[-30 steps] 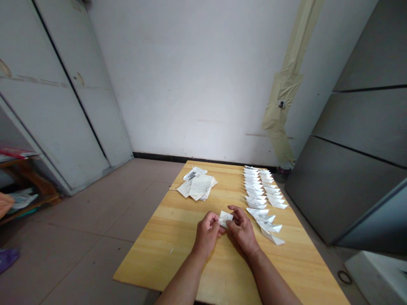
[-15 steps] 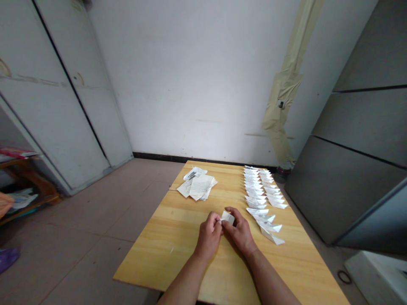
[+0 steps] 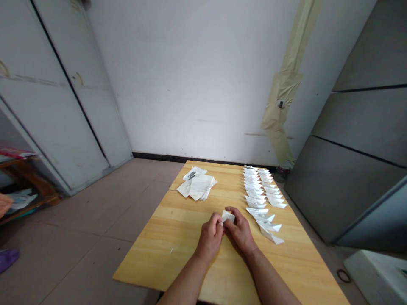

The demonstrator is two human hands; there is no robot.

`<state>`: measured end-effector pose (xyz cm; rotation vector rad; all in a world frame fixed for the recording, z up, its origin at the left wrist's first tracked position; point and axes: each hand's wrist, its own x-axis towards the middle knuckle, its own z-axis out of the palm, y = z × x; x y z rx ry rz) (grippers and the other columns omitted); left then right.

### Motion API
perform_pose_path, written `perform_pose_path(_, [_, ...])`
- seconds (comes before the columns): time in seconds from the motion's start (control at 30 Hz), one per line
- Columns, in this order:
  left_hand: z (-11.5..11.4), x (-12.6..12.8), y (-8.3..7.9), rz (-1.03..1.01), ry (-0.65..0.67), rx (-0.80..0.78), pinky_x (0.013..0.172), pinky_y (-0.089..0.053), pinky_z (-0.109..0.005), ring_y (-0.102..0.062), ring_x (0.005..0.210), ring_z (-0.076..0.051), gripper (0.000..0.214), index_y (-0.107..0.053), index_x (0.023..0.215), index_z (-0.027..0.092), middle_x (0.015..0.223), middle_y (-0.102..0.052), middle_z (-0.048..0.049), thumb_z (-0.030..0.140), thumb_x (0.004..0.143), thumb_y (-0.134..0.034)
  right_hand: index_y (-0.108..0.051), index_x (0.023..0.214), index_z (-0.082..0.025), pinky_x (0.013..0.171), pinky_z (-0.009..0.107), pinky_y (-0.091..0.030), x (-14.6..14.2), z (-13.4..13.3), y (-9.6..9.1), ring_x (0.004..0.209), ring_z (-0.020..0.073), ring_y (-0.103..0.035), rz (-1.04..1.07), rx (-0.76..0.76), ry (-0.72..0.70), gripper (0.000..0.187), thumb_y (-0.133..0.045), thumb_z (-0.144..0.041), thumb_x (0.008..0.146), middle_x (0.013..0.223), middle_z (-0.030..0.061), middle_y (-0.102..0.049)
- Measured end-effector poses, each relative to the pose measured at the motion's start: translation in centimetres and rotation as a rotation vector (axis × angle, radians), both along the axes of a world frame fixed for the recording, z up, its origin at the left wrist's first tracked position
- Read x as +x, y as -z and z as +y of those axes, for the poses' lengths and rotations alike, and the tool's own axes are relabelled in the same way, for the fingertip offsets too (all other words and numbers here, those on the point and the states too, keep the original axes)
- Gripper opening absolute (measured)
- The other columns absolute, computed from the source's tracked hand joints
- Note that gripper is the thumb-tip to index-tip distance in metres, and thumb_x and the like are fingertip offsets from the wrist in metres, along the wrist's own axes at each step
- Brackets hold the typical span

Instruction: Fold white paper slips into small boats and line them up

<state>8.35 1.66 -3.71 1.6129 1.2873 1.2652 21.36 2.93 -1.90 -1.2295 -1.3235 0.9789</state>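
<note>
Both my hands meet over the middle of a wooden table [image 3: 178, 237] and pinch one small folded piece of white paper [image 3: 228, 216]. My left hand [image 3: 210, 237] grips its left side with closed fingers. My right hand [image 3: 240, 231] holds its right side, thumb and fingers curled round it. Just right of my hands, two rows of folded white paper shapes [image 3: 262, 199] run toward the far edge. A loose pile of flat printed sheets [image 3: 197, 185] lies at the far left of the table.
A grey cabinet [image 3: 359, 161] stands close to the table's right side. White cupboard doors [image 3: 47, 110] line the left wall, with a low wooden shelf [image 3: 28, 186] beside them. A white box [image 3: 378, 277] sits on the floor at the lower right.
My hands have drawn closer together over the folded paper, covering more of it. The paper looks smaller between my fingers.
</note>
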Motion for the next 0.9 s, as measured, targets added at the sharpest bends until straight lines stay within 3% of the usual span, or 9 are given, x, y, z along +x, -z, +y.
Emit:
perform_pose_path(0.23, [-0.2,0.0,-1.1,-0.05,0.001,0.016,0.061,-0.042,-0.024,-0.054,0.061,-0.015,0.004,-0.054,0.073,0.023,0.062,-0.055,0.0028,0.025,0.077,-0.054,-0.064,0.102,-0.02,0.05,0.024,-0.039,0.1,0.1,0.3,0.054,0.0146,-0.049,-0.011,0.004,0.016,0.039,-0.058,-0.027,0.064,0.061,-0.0048,-0.057])
perform_pose_path(0.4, [-0.1,0.0,-1.4,-0.339,0.042,-0.15,0.061,-0.049,-0.026,-0.062,0.064,-0.016,0.017,-0.054,0.086,0.02,0.075,-0.063,-0.0007,0.036,0.08,-0.056,-0.061,0.106,-0.02,0.048,0.024,-0.038,-0.2,0.0,0.2,0.053,0.0139,-0.047,0.095,-0.016,0.007,0.043,-0.061,-0.026,0.064,0.06,-0.0053,-0.055])
perform_pose_path(0.53, [0.2,0.1,-1.6,-0.471,0.039,-0.217,0.059,-0.05,-0.025,-0.061,0.061,-0.014,0.025,-0.055,0.085,0.018,0.078,-0.067,-0.0023,0.035,0.07,-0.065,-0.059,0.106,-0.02,0.049,0.023,-0.039,-0.4,0.0,0.3,0.055,0.0138,-0.049,0.175,-0.042,-0.046,0.043,-0.063,-0.025,0.063,0.062,-0.0053,-0.055])
perform_pose_path(0.73, [0.5,0.0,-1.6,-0.535,-0.018,-0.243,0.056,-0.048,-0.023,-0.06,0.058,-0.012,0.029,-0.057,0.083,0.017,0.074,-0.067,-0.0022,0.035,0.064,-0.069,-0.055,0.108,-0.02,0.062,0.027,-0.047,-0.2,0.2,0.8,0.07,0.0167,-0.059,0.29,-0.065,-0.171,0.048,-0.07,-0.023,0.062,0.079,-0.0011,-0.064])
perform_pose_path(0.9, [0.5,-0.1,-1.7,-0.559,-0.036,-0.258,0.057,-0.047,-0.023,-0.06,0.057,-0.012,0.033,-0.055,0.087,0.017,0.072,-0.065,-0.0005,0.036,0.063,-0.07,-0.054,0.11,-0.02,0.052,0.024,-0.039,-0.2,0.1,0.5,0.057,0.0133,-0.055,0.34,-0.131,-0.177,0.052,-0.073,-0.025,0.062,0.073,-0.0031,-0.063])
